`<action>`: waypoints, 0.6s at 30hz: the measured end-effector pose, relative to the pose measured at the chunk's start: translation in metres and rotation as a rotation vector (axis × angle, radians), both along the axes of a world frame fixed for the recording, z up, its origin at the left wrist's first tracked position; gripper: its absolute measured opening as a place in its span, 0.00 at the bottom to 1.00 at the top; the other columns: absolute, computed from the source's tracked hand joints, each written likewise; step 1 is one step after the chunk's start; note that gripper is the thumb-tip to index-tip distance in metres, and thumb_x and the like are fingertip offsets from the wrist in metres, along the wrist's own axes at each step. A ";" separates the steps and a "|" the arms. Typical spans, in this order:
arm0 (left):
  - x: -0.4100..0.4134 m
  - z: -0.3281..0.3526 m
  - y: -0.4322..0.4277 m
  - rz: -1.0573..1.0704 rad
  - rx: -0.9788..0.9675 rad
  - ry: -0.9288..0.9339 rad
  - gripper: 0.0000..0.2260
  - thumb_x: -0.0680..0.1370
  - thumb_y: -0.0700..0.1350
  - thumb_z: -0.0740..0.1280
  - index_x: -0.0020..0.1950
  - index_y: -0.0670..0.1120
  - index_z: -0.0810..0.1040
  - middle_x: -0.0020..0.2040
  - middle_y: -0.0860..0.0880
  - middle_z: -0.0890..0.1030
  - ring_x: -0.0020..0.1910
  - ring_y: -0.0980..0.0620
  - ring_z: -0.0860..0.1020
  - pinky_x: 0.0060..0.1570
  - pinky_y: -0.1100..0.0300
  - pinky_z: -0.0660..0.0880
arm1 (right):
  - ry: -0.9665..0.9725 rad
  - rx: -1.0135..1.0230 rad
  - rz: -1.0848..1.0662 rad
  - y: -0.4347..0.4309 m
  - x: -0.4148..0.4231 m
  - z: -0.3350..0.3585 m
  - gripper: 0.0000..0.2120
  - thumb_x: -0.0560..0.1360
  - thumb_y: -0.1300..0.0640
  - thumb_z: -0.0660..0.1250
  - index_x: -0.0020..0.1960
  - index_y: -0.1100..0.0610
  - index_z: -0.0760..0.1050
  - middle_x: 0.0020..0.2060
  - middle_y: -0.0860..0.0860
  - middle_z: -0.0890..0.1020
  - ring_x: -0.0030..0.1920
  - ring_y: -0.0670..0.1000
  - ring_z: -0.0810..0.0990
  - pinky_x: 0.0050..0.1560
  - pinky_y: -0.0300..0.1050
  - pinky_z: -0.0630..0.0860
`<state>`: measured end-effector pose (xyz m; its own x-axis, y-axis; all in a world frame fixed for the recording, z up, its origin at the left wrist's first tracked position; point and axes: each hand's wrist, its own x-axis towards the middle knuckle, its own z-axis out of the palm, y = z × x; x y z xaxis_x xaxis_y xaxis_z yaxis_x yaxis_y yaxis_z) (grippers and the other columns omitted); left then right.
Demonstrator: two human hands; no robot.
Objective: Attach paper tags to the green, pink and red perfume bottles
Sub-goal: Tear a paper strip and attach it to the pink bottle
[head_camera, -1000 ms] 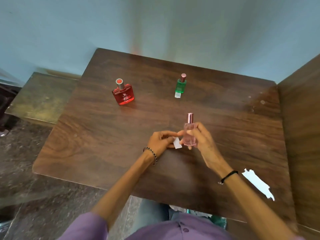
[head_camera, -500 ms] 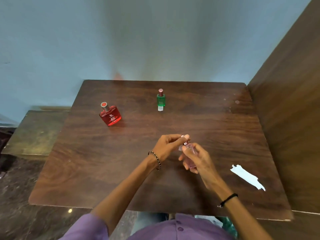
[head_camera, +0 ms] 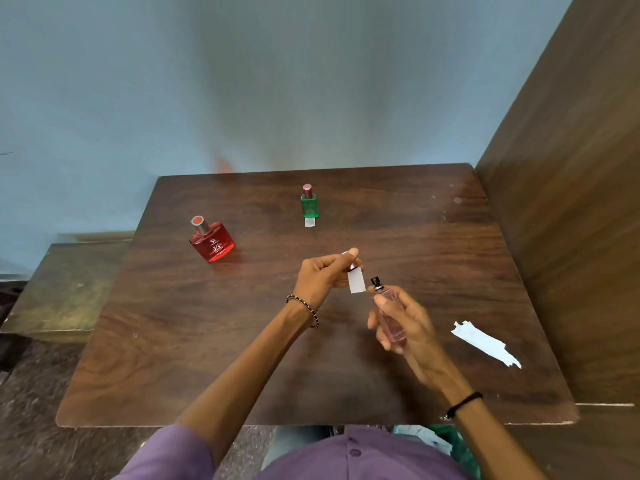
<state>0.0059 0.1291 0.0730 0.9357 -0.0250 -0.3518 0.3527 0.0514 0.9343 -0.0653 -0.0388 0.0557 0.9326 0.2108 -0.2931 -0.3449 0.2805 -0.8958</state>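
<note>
Pink liquid shows in the pink bottle (head_camera: 391,320), which lies tilted in the curled fingers of the right hand (head_camera: 407,327), its black nozzle pointing toward the left hand (head_camera: 323,277) just beside it. That hand pinches a white paper tag (head_camera: 356,281). On the table (head_camera: 225,341), the green bottle (head_camera: 309,206) stands beyond the left hand, the red bottle (head_camera: 213,242) beyond and to its left, and a torn paper strip (head_camera: 485,342) lies right of the right hand.

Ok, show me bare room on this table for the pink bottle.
Bare: the near left of the table, between the red bottle and the front edge; far right, between the green bottle and the side panel. Crowded: the middle, where the left hand pinches a paper tag beside the pink bottle in the right hand, and around the torn paper strip.
</note>
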 end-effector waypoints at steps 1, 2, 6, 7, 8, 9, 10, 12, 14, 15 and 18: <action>-0.001 0.000 -0.001 0.002 -0.001 0.006 0.14 0.77 0.48 0.69 0.48 0.36 0.84 0.45 0.43 0.85 0.40 0.54 0.83 0.41 0.63 0.80 | 0.009 0.064 -0.010 -0.002 0.000 0.002 0.14 0.77 0.52 0.68 0.58 0.58 0.76 0.35 0.59 0.80 0.24 0.50 0.71 0.23 0.38 0.66; -0.002 0.000 -0.001 0.002 -0.002 0.010 0.15 0.77 0.49 0.69 0.48 0.36 0.84 0.45 0.42 0.86 0.42 0.53 0.83 0.44 0.60 0.81 | 0.016 0.123 -0.016 -0.003 0.001 0.004 0.14 0.76 0.53 0.67 0.59 0.59 0.76 0.34 0.60 0.79 0.24 0.51 0.71 0.24 0.38 0.68; -0.005 0.000 -0.006 -0.008 -0.026 0.042 0.15 0.77 0.50 0.69 0.49 0.37 0.85 0.48 0.40 0.85 0.46 0.48 0.84 0.51 0.53 0.80 | 0.040 0.239 -0.039 -0.006 0.001 0.011 0.15 0.77 0.59 0.66 0.62 0.59 0.75 0.42 0.64 0.83 0.28 0.52 0.79 0.22 0.36 0.68; -0.006 0.001 -0.008 -0.007 -0.037 0.051 0.15 0.77 0.50 0.70 0.49 0.38 0.85 0.48 0.40 0.86 0.46 0.47 0.84 0.51 0.53 0.80 | 0.038 0.235 -0.051 -0.006 0.002 0.012 0.15 0.78 0.61 0.66 0.64 0.59 0.74 0.47 0.65 0.84 0.30 0.52 0.79 0.23 0.36 0.67; -0.006 0.001 -0.009 -0.006 -0.047 0.058 0.15 0.77 0.50 0.70 0.49 0.38 0.85 0.48 0.41 0.86 0.46 0.47 0.84 0.51 0.53 0.80 | 0.036 0.200 -0.060 -0.005 0.003 0.014 0.16 0.79 0.63 0.65 0.66 0.57 0.73 0.51 0.65 0.84 0.32 0.52 0.79 0.23 0.36 0.67; -0.007 0.002 -0.010 -0.006 -0.054 0.062 0.14 0.77 0.49 0.70 0.49 0.38 0.85 0.48 0.41 0.86 0.45 0.47 0.84 0.50 0.54 0.81 | 0.026 0.128 -0.063 -0.004 0.004 0.015 0.17 0.79 0.64 0.65 0.67 0.55 0.73 0.53 0.64 0.84 0.32 0.52 0.78 0.24 0.37 0.67; -0.007 0.002 -0.011 -0.007 -0.057 0.063 0.15 0.77 0.50 0.70 0.50 0.38 0.85 0.47 0.42 0.86 0.45 0.48 0.85 0.49 0.55 0.82 | 0.005 0.031 -0.061 -0.003 0.005 0.015 0.18 0.80 0.64 0.65 0.68 0.51 0.73 0.53 0.62 0.84 0.31 0.52 0.77 0.25 0.39 0.67; -0.008 0.003 -0.012 -0.002 -0.068 0.077 0.15 0.77 0.50 0.70 0.50 0.37 0.85 0.47 0.42 0.86 0.44 0.49 0.85 0.43 0.59 0.81 | -0.047 -0.178 -0.045 -0.001 0.006 0.015 0.21 0.81 0.61 0.65 0.69 0.43 0.71 0.53 0.56 0.82 0.31 0.50 0.75 0.26 0.40 0.67; -0.010 0.004 -0.014 0.012 -0.106 0.109 0.15 0.76 0.49 0.71 0.50 0.36 0.85 0.47 0.41 0.86 0.45 0.48 0.85 0.42 0.59 0.81 | -0.122 -0.411 -0.020 -0.002 0.004 0.014 0.21 0.82 0.58 0.64 0.70 0.39 0.68 0.52 0.49 0.80 0.32 0.48 0.75 0.29 0.42 0.72; -0.010 0.004 -0.014 0.015 -0.129 0.126 0.16 0.76 0.49 0.71 0.50 0.36 0.84 0.48 0.40 0.86 0.46 0.46 0.85 0.44 0.57 0.82 | -0.185 -0.571 -0.010 -0.002 0.004 0.014 0.20 0.82 0.56 0.63 0.71 0.39 0.67 0.53 0.47 0.80 0.35 0.47 0.77 0.35 0.42 0.74; -0.012 0.006 -0.016 0.014 -0.193 0.180 0.17 0.75 0.48 0.72 0.52 0.33 0.83 0.49 0.37 0.85 0.48 0.42 0.85 0.49 0.52 0.82 | -0.395 -0.880 0.011 0.000 0.001 0.011 0.21 0.82 0.56 0.62 0.72 0.42 0.65 0.53 0.45 0.78 0.47 0.43 0.78 0.45 0.34 0.72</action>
